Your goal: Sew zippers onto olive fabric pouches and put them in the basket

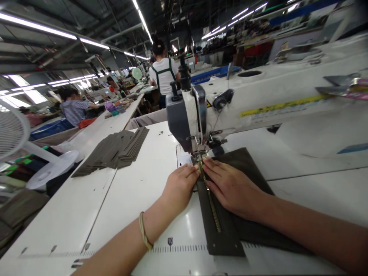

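A dark olive fabric piece (221,237) with a brass-toothed zipper (213,211) lies under the presser foot of a white sewing machine (258,92). My left hand (179,188) is at the left edge of the zipper strip, fingers pressed together and fingertips close to the needle area. Flat on the fabric, just right of the zipper, rests my right hand (232,188), its fingers stretched forward and the thumb near the zipper teeth. More of the olive fabric spreads beneath and beyond the right hand. The needle tip is too small to make out.
Stacked olive fabric pieces (112,151) lie on the white table (138,199) at the left. A white fan (54,168) stands at the far left. Scissors (342,88) rest on the machine arm. Two people sit or stand at tables further back.
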A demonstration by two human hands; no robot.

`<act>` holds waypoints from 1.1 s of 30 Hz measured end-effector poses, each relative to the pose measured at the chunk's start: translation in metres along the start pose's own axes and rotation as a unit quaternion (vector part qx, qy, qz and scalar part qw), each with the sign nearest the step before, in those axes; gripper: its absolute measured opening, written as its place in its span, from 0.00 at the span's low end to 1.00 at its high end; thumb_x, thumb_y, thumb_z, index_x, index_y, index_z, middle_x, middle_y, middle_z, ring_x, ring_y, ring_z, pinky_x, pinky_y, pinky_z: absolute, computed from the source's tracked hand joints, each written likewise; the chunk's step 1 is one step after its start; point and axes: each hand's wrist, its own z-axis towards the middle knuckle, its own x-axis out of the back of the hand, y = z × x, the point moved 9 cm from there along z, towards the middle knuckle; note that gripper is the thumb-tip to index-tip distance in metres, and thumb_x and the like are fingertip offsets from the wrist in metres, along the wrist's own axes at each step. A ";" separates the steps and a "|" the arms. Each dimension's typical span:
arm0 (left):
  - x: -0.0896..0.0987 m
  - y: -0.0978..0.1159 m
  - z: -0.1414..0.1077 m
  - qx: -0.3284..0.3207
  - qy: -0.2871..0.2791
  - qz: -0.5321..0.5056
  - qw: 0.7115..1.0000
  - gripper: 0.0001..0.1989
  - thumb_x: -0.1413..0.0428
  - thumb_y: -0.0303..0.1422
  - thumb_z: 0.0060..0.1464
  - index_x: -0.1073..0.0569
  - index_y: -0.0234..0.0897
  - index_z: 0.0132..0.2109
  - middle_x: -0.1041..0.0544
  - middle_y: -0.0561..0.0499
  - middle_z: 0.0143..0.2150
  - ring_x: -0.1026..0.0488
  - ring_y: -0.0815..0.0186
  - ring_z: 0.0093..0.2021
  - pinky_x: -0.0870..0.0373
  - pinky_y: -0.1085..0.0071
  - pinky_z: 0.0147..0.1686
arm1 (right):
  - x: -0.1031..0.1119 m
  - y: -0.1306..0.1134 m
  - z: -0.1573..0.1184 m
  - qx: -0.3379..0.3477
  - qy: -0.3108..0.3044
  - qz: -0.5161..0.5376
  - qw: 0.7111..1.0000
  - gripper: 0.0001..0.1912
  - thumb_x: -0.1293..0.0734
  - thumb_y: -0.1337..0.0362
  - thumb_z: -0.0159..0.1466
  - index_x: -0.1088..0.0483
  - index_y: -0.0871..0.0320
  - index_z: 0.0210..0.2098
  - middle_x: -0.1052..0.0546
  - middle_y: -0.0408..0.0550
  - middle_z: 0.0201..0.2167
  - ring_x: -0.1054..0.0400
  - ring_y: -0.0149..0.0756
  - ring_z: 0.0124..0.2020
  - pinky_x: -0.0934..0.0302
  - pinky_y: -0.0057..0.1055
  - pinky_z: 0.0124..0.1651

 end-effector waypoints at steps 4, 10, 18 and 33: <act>0.000 0.001 0.003 -0.026 -0.007 0.000 1.000 0.10 0.53 0.23 0.57 0.29 0.30 0.43 0.24 0.42 0.44 0.26 0.60 0.43 0.28 0.58 0.48 | -0.001 -0.001 0.001 0.005 -0.015 -0.013 1.000 0.22 0.46 0.67 0.64 0.34 0.77 0.50 0.32 0.67 0.52 0.38 0.48 0.54 0.42 0.42 0.56; -0.001 0.003 0.005 -0.027 -0.017 0.013 0.999 0.10 0.53 0.23 0.57 0.29 0.29 0.42 0.24 0.42 0.43 0.26 0.59 0.43 0.28 0.58 0.48 | 0.002 -0.003 0.001 0.027 -0.008 -0.026 0.999 0.22 0.46 0.68 0.64 0.33 0.78 0.49 0.32 0.68 0.51 0.38 0.49 0.54 0.42 0.41 0.56; -0.010 -0.001 0.005 0.004 -0.071 0.030 0.997 0.08 0.51 0.24 0.57 0.28 0.30 0.41 0.24 0.44 0.43 0.26 0.61 0.43 0.30 0.61 0.51 | -0.001 -0.006 0.001 0.058 0.015 -0.046 0.997 0.22 0.47 0.69 0.64 0.33 0.79 0.48 0.31 0.69 0.50 0.37 0.49 0.53 0.39 0.43 0.54; -0.007 -0.006 0.005 0.034 -0.090 0.001 0.995 0.12 0.50 0.23 0.54 0.30 0.30 0.46 0.27 0.42 0.44 0.29 0.59 0.44 0.28 0.61 0.46 | -0.001 -0.002 0.006 0.053 0.006 -0.028 0.998 0.19 0.46 0.70 0.63 0.32 0.73 0.48 0.30 0.65 0.50 0.37 0.47 0.53 0.40 0.44 0.55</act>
